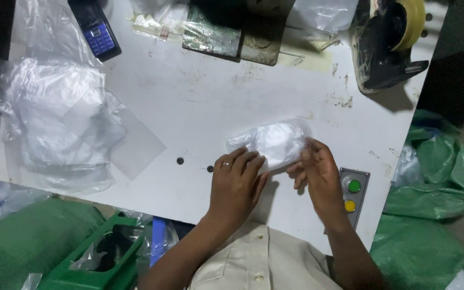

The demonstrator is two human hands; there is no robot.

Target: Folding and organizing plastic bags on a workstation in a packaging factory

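A small clear plastic bag with something white inside (273,140) lies on the white table (200,102), near its front edge. My left hand (236,182), a ring on one finger, presses its fingers on the bag's near left corner. My right hand (318,171) pinches the bag's right end between thumb and fingers. Both hands hold the same bag, low over the tabletop.
A heap of clear plastic bags (60,123) covers the table's left side. A dark keypad phone (95,28) lies at the back left, a tape dispenser (390,40) at the back right. A button box (352,196) sits by my right wrist. Green sacks (436,182) and a green crate (98,258) flank the table.
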